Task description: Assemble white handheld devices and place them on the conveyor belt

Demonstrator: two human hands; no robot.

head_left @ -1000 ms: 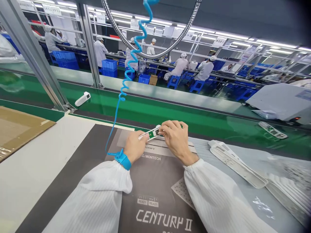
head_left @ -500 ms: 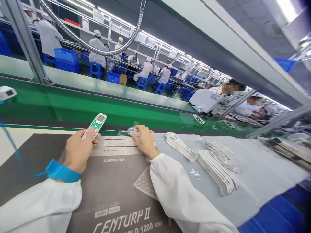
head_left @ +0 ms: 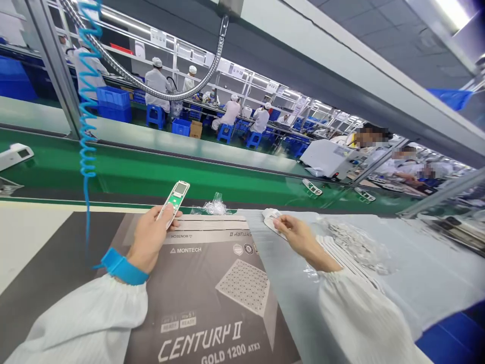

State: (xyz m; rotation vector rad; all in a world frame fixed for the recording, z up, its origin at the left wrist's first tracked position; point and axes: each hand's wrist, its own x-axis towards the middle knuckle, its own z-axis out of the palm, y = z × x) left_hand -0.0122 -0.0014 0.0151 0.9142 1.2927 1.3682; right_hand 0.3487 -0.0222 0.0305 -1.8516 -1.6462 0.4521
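Observation:
My left hand [head_left: 149, 237] pinches a slim white handheld housing [head_left: 180, 189] with a green circuit board and a small grey screen, held tilted above the far edge of a dark Montech carton [head_left: 182, 290]. My right hand [head_left: 301, 240] reaches over the grey mat [head_left: 280, 273], thumb and fingers closed on a white plastic shell [head_left: 269, 216]. Part of that shell is hidden behind the fingers. Beside my right wrist lies a row of similar white shells [head_left: 329, 245], partly covered by the forearm.
Crumpled clear film [head_left: 215, 206] lies beyond the carton. Past it runs a green conveyor [head_left: 151, 174] carrying a white device [head_left: 15, 155] and white frames [head_left: 312, 187]. A clear bag of small parts [head_left: 354, 242] rests on the mat. A coiled blue cord [head_left: 88, 116] hangs at left.
My right hand has left the clear film, moved right and taken hold of a white shell. My left hand still holds the housing with the board. The view has shifted slightly.

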